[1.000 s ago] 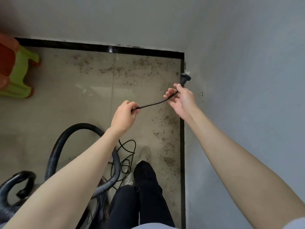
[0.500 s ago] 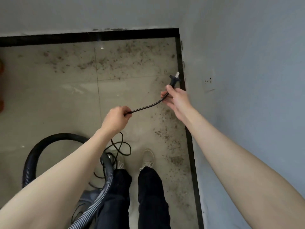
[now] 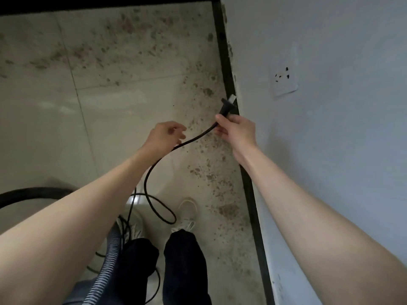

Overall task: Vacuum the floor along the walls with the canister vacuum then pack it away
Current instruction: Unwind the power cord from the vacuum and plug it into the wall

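Note:
My right hand grips the black power cord just behind its plug, which points up toward the wall, close to the black baseboard. My left hand hovers a short way left with fingers loosely curled. The cord sags in a smooth curve past its fingertips, and I see no grip on it. From there the cord drops into loose loops on the floor by my feet. The vacuum's ribbed hose lies at the lower left. A black length of hose curves at the left edge.
A white wall socket sits on the grey wall, up and right of the plug. Brown debris is scattered on the beige tiles along the black baseboard. My shoes and dark trouser legs stand among the cord loops.
The view has tilted toward the wall, bringing the socket into sight. My right hand has kept the plug end. The cord between my hands has slackened and hangs past my left hand's loosened fingers.

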{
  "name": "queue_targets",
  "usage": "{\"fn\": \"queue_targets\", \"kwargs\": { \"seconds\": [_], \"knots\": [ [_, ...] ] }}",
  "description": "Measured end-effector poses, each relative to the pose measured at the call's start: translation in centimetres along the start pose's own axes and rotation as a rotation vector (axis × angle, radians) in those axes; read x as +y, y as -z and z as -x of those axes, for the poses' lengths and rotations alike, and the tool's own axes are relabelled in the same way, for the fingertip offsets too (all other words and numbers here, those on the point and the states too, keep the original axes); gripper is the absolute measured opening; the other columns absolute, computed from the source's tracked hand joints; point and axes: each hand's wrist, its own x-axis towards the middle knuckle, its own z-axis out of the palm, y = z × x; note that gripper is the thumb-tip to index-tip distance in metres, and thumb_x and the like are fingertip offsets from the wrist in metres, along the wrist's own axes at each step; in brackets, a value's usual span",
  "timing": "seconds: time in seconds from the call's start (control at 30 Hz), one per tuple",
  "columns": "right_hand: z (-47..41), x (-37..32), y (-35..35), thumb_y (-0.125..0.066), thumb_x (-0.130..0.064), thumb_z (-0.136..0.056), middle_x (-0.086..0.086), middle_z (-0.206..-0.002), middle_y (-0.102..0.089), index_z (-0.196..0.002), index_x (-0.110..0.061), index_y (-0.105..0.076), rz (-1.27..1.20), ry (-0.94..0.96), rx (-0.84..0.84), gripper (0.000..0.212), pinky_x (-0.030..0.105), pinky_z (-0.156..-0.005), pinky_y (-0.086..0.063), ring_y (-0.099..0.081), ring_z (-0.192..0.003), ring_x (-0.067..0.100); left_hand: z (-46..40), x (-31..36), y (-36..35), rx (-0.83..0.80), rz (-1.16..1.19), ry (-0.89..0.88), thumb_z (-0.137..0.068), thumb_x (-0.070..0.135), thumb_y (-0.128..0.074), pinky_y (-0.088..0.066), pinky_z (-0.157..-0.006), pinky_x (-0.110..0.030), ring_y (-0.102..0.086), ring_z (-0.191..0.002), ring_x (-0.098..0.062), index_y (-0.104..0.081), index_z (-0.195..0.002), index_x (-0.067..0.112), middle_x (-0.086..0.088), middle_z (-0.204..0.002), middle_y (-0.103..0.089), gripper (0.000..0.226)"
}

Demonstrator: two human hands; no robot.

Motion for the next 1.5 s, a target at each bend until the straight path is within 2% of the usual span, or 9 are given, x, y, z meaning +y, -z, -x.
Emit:
{"fn": "queue_targets", "kwargs": {
  "seconds": [0.2, 0.43, 0.67, 0.83, 0.9, 0.97, 1.07, 1.33, 1.5],
  "knots": [
    [-1.7, -0.5, 1.2, -0.063, -0.002, -0.091, 0.008, -0.08, -0.067, -0.108, 0.009, -0.068, 0.052, 0.013, -0.05, 0.021, 0.02, -0.071, -0.057, -0.063, -0.064, 0.012, -2.3, 7.9, -3.0, 0.032, 0.118, -0.256, -0.1, 0.017, -0.045, -0.042, -0.087, -0.017, -0.056, -0.098, -0.012, -0.063, -0.117, 0.004, -0.005, -0.106, -0.065, 0.029],
    [-3.7, -1.0, 2.8, -0.068, -0.009, -0.09, 0.006, -0.07, -0.068, -0.074, -0.012, -0.071, 0.163, 0.052, -0.022, 0.016, 0.044, -0.088, -0.057, -0.066, -0.064, 0.02, -4.2, 10.8, -4.2, -0.238, 0.234, -0.118, -0.091, 0.004, -0.058, -0.04, -0.066, -0.001, -0.057, -0.09, -0.007, -0.058, -0.115, 0.014, -0.005, -0.108, -0.064, 0.026],
    [-3.7, -2.4, 4.4, -0.066, -0.011, -0.091, 0.004, -0.076, -0.071, -0.086, -0.012, -0.073, 0.236, 0.083, -0.094, 0.009, 0.043, -0.091, -0.056, -0.07, -0.071, 0.018, -4.3, 11.6, -4.7, -0.225, 0.361, -0.073, -0.09, 0.011, -0.061, -0.04, -0.065, -0.006, -0.057, -0.087, -0.002, -0.058, -0.111, 0.017, -0.003, -0.107, -0.064, 0.022],
    [-2.0, -6.5, 6.2, -0.047, -0.019, -0.1, 0.014, -0.109, -0.069, -0.108, -0.008, -0.07, 1.323, 0.443, -0.087, 0.027, 0.033, -0.078, -0.045, -0.06, -0.102, 0.031, -4.7, 11.8, -3.8, -0.045, 0.469, -0.009, -0.092, 0.016, -0.06, -0.039, -0.077, -0.027, -0.057, -0.09, -0.016, -0.055, -0.112, 0.017, -0.006, -0.108, -0.06, 0.02],
    [-1.7, -9.2, 7.1, -0.042, -0.016, -0.099, 0.015, -0.121, -0.063, -0.116, -0.008, -0.064, 1.781, 0.718, -0.038, 0.029, 0.039, -0.098, -0.036, -0.051, -0.118, 0.032, -4.8, 12.1, -4.0, -0.05, 0.5, -0.018, -0.094, 0.016, -0.058, -0.047, -0.073, -0.031, -0.06, -0.075, -0.017, -0.051, -0.108, 0.016, -0.006, -0.097, -0.061, 0.016],
    [-1.8, -11.7, 8.0, -0.04, -0.024, -0.099, 0.018, -0.145, -0.045, -0.138, -0.006, -0.048, 2.213, 0.848, -0.003, 0.044, 0.052, -0.118, -0.007, -0.027, -0.142, 0.034, -5.0, 12.3, -4.7, -0.068, 0.521, -0.038, -0.095, 0.019, -0.056, -0.052, -0.064, -0.03, -0.059, -0.065, -0.016, -0.051, -0.107, 0.015, -0.005, -0.087, -0.058, 0.014],
    [-2.3, -14.6, 9.8, -0.023, -0.042, -0.102, 0.018, -0.162, -0.003, -0.155, -0.008, -0.007, 2.801, 0.725, 0.132, 0.065, 0.061, -0.114, 0.009, 0.005, -0.149, 0.037, -5.8, 12.4, -6.6, -0.041, 0.394, -0.116, -0.095, 0.015, -0.056, -0.046, -0.051, -0.017, -0.053, -0.06, -0.012, -0.056, -0.115, 0.012, -0.002, -0.079, -0.056, 0.02],
    [-3.3, -15.1, 11.0, 0.0, -0.05, -0.101, 0.016, -0.162, 0.013, -0.151, -0.006, 0.014, 3.094, 0.597, 0.199, 0.068, 0.065, -0.11, 0.013, 0.014, -0.148, 0.037, -8.7, 15.0, -11.6, 0.073, 0.199, -0.286, -0.093, 0.01, -0.057, -0.038, -0.074, -0.014, -0.054, -0.09, -0.011, -0.062, -0.123, 0.011, -0.004, -0.106, -0.064, 0.03],
    [-3.3, -15.2, 11.0, -0.003, -0.049, -0.101, 0.017, -0.162, 0.012, -0.152, -0.005, 0.013, 3.094, 0.631, 0.193, 0.069, 0.065, -0.11, 0.012, 0.013, -0.148, 0.038, -9.6, 15.5, -12.1, 0.087, 0.302, -0.181, -0.091, 0.012, -0.061, -0.05, -0.089, -0.033, -0.061, -0.094, -0.023, -0.066, -0.116, 0.005, -0.012, -0.105, -0.069, 0.026]
  ]
}}
